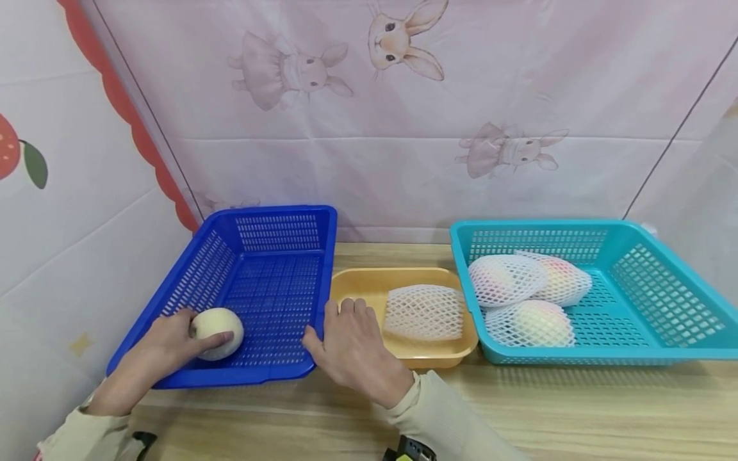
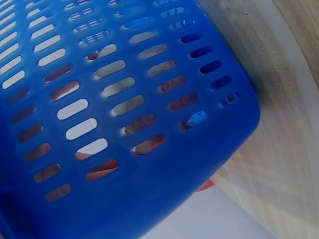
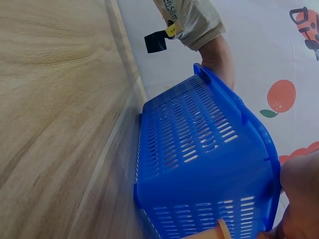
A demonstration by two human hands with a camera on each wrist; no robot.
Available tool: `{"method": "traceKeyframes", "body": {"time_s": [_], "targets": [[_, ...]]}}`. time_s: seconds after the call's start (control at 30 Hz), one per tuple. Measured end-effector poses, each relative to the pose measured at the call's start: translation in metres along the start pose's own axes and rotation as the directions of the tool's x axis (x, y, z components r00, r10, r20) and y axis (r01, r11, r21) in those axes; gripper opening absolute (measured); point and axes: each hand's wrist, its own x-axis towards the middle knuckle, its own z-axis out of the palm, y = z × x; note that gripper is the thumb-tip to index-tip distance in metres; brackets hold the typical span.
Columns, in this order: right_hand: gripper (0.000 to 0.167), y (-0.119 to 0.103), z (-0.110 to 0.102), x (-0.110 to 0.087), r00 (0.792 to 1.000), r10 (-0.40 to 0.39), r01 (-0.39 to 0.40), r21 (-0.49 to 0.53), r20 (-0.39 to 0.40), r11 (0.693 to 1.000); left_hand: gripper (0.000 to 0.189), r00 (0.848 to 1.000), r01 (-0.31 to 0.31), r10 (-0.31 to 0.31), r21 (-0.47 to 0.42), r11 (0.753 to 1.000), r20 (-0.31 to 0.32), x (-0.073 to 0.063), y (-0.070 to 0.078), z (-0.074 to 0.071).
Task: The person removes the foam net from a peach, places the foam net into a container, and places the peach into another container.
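Note:
Inside the front left corner of the blue basket [image 1: 277, 378], my left hand [image 1: 164, 346] holds a pale, round, apple-like fruit [image 1: 221, 330], thumb across its near side. Through the slots of the basket wall [image 2: 189, 154] in the left wrist view, parts of the fruit show pale with red speckles. At the basket's right rim, near the front corner, my right hand [image 1: 354, 342] grips the edge, its thumb on the inner side. The right wrist view shows this hand [image 3: 301, 194] against the rim of the blue basket [image 3: 199, 184] from outside.
A yellow tray [image 1: 398, 275] beside the blue basket contains an empty white foam net [image 1: 423, 312]. Farther right, a teal basket [image 1: 663, 352] holds fruits in foam nets [image 1: 507, 280]. Printed cloth walls [image 1: 392, 173] stand behind and left of the wooden table [image 1: 548, 410].

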Motion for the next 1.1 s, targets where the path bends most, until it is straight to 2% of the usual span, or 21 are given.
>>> {"method": "traceKeyframes", "body": {"time_s": [0.27, 0.4, 0.57, 0.67, 0.83, 0.97, 1.1], "targets": [[0.039, 0.001, -0.002, 0.0, 1.0, 0.001, -0.001, -0.027, -0.003, 1.0, 0.096, 1.0, -0.003, 0.003, 0.024, 1.0, -0.008, 0.0, 0.001, -0.001], [0.04, 0.001, -0.003, 0.0, 1.0, 0.002, -0.002, -0.048, -0.013, 0.999, 0.089, 1.0, -0.011, 0.012, 0.02, 1.0, -0.027, 0.0, 0.002, -0.001], [0.047, 0.001, -0.007, -0.002, 1.0, 0.002, -0.001, -0.08, 0.003, 0.997, 0.077, 0.996, -0.029, 0.03, 0.016, 0.999, -0.08, -0.002, 0.004, -0.001], [0.052, 0.002, -0.011, -0.002, 1.0, 0.012, -0.011, -0.082, 0.014, 0.997, 0.077, 0.993, -0.029, 0.033, 0.035, 0.999, -0.112, -0.003, 0.008, -0.001], [0.052, 0.006, -0.019, -0.003, 0.999, 0.03, -0.028, -0.093, 0.019, 0.995, 0.081, 0.991, -0.014, 0.024, 0.082, 0.997, -0.129, -0.007, 0.019, -0.003], [0.048, 0.01, -0.023, -0.004, 0.999, 0.032, -0.029, -0.13, 0.024, 0.991, 0.077, 0.979, -0.054, 0.075, 0.112, 0.992, -0.192, -0.015, 0.034, 0.0], [0.04, 0.015, -0.027, -0.005, 1.0, 0.021, -0.022, -0.163, -0.01, 0.986, 0.071, 0.951, -0.118, 0.146, 0.118, 0.986, -0.271, -0.023, 0.056, 0.002]]}}
